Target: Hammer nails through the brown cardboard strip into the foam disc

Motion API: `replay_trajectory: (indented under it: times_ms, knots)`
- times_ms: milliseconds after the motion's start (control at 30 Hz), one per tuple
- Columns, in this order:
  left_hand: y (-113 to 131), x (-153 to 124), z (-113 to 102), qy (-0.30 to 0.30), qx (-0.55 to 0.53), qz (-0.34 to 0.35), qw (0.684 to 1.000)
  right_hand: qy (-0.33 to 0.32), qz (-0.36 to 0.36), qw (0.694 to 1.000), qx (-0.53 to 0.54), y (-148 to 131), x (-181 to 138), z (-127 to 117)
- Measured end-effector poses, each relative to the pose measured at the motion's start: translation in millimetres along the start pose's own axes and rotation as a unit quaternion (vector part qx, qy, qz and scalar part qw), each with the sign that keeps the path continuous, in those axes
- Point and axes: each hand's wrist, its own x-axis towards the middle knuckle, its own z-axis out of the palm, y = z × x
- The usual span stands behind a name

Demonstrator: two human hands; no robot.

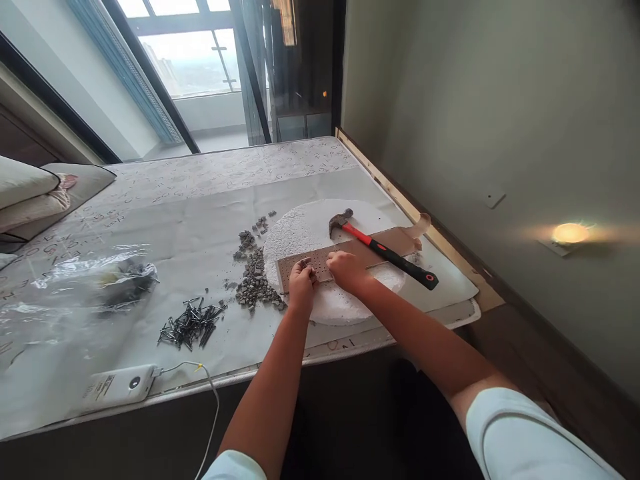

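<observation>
A brown board dotted with small holes [364, 248] lies across a round white foam slab [325, 217]. Over the board's left part, my left hand [301, 288] is closed in a pinch; a small dark thing shows at its fingertips, too small to name. Just right of it, my right hand [346, 270] is closed with its knuckles up against the board, and whatever its fingers may hold is hidden. A claw hammer [383, 249] with a red and black handle rests across the board and slab, its head pointing away, touched by neither hand.
Grey stone chips [254, 277] are scattered left of the slab. A pile of dark nails [192, 323] lies nearer the front edge. Further left are a clear plastic bag [120, 280] and a white power bank [120, 387] with a cable. A wall [500, 133] stands on the right.
</observation>
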Motion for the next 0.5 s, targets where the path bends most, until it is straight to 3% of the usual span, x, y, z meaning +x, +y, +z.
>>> replay_trajectory:
  times_ms: [500]
  knots:
    - [-2.0, 1.9, -1.3, 0.002, 0.008, -0.002, 1.000, 0.025, 0.026, 0.999, 0.007, -1.6, -7.4, -16.3]
